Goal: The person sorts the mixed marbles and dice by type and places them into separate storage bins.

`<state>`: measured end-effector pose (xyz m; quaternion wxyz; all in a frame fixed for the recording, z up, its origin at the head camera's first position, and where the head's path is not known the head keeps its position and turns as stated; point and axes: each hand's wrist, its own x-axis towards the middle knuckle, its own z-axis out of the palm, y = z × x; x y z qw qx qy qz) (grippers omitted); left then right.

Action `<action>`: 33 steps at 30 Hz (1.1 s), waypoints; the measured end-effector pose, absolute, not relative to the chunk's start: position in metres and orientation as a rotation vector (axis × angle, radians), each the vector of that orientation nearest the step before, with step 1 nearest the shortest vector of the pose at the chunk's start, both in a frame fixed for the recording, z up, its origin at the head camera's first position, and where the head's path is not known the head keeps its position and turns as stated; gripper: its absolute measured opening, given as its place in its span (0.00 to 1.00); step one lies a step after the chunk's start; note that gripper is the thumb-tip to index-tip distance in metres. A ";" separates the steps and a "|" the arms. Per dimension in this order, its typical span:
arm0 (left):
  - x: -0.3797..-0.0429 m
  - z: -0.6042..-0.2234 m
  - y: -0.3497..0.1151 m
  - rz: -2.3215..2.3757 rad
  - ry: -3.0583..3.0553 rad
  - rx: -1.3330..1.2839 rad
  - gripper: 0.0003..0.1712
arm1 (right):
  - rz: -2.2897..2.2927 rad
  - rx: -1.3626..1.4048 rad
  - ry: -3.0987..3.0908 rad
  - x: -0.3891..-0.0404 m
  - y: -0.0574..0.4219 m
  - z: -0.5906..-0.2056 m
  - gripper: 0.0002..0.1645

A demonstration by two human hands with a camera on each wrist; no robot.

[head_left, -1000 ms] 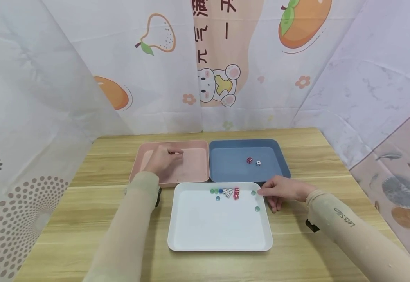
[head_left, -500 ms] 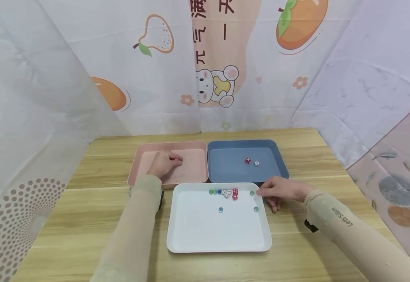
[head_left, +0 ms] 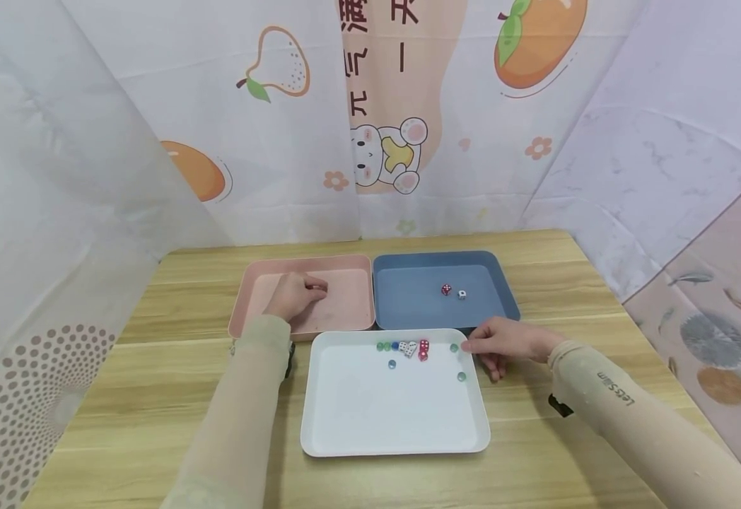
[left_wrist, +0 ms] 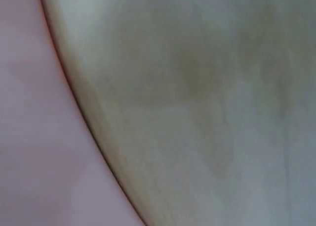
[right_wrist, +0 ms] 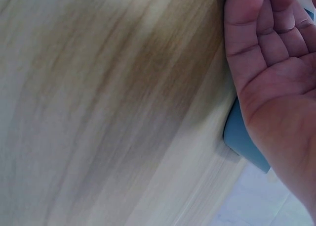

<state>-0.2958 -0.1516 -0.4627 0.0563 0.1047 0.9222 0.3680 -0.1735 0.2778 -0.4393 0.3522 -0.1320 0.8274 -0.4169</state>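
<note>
My left hand [head_left: 294,295] is low over the pink tray [head_left: 360,311], with thumb and forefinger close together. A reddish patch shows between them, too small to identify. My right hand [head_left: 513,339] rests at the right rim of the white tray [head_left: 389,424], its fingertips beside a green marble [head_left: 454,348]. In the right wrist view, its fingers bend loosely and the visible palm holds nothing. Along the white tray's far side are white dice [head_left: 411,349], red dice [head_left: 424,346], a dark blue marble [head_left: 395,346] and green marbles [head_left: 384,347]. A lighter blue marble [head_left: 392,365] sits nearer.
The blue tray [head_left: 409,311] touches the pink one and holds a red die [head_left: 446,289] and a white die [head_left: 462,295]. Another green marble [head_left: 462,377] lies by the white tray's right wall. A wooden table [head_left: 135,382] carries everything; a printed curtain [head_left: 307,141] hangs behind.
My left hand has lowered slightly into the pink tray, thumb and forefinger closer. The lighter blue marble rolled toward me, then back. My right hand has stayed at the white tray's rim.
</note>
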 end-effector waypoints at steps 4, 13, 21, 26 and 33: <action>-0.296 -0.459 -0.154 1.118 2.788 0.342 0.16 | -1.074 -0.341 2.145 -0.174 0.278 -0.439 0.27; -0.282 -0.430 -0.161 1.087 2.747 0.355 0.16 | -1.080 -0.350 2.140 -0.174 0.277 -0.439 0.27; -0.253 -0.399 -0.153 0.956 2.783 0.577 0.16 | -1.081 -0.360 2.137 -0.175 0.277 -0.439 0.27; -0.235 -0.394 -0.139 0.918 2.792 0.814 0.14 | -1.077 -0.362 2.139 -0.174 0.277 -0.438 0.27; -0.209 -0.395 -0.108 0.960 2.664 0.928 0.13 | -1.068 -0.356 2.148 -0.172 0.277 -0.437 0.28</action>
